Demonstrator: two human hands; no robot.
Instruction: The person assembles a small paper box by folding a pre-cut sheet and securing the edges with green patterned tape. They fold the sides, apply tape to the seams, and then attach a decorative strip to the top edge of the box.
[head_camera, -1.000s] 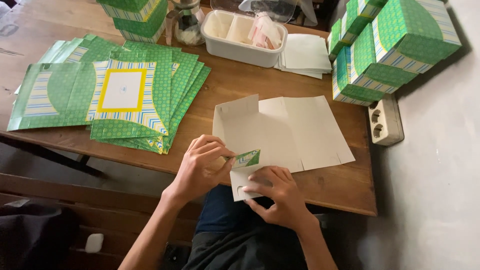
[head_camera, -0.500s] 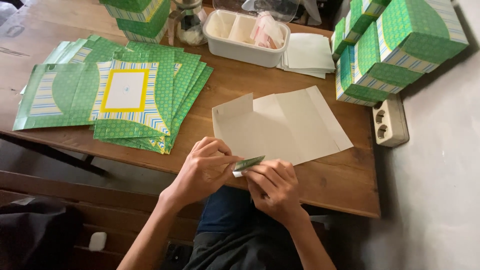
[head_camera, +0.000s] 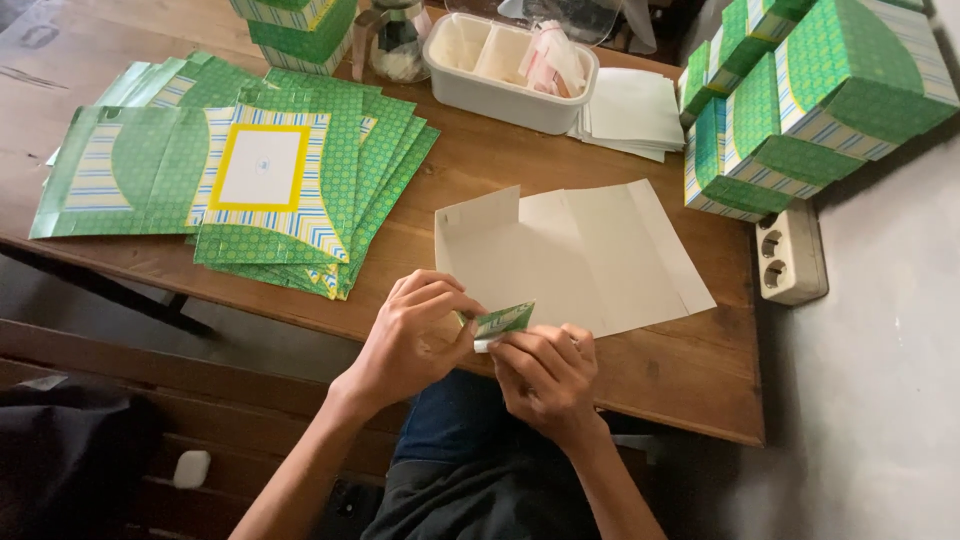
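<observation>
A flat box blank (head_camera: 580, 260) lies white side up on the wooden table (head_camera: 480, 180). At its near edge both hands pinch a small green flap (head_camera: 503, 320) of the blank. My left hand (head_camera: 420, 335) grips the flap from the left with thumb and fingers. My right hand (head_camera: 545, 375) holds it from below and the right, fingers curled over the table's front edge.
A fanned stack of flat green patterned box blanks (head_camera: 250, 180) lies at the left. Folded green boxes (head_camera: 800, 100) are piled at the right, above a white power strip (head_camera: 790, 250). A white tray (head_camera: 505, 70), a glass jar (head_camera: 395, 45) and white paper sheets (head_camera: 630, 110) stand at the back.
The green flap was turned from facing up to nearly edge-on and back to a slight tilt. Both hands have stayed at the blank's near edge, shifting slightly right.
</observation>
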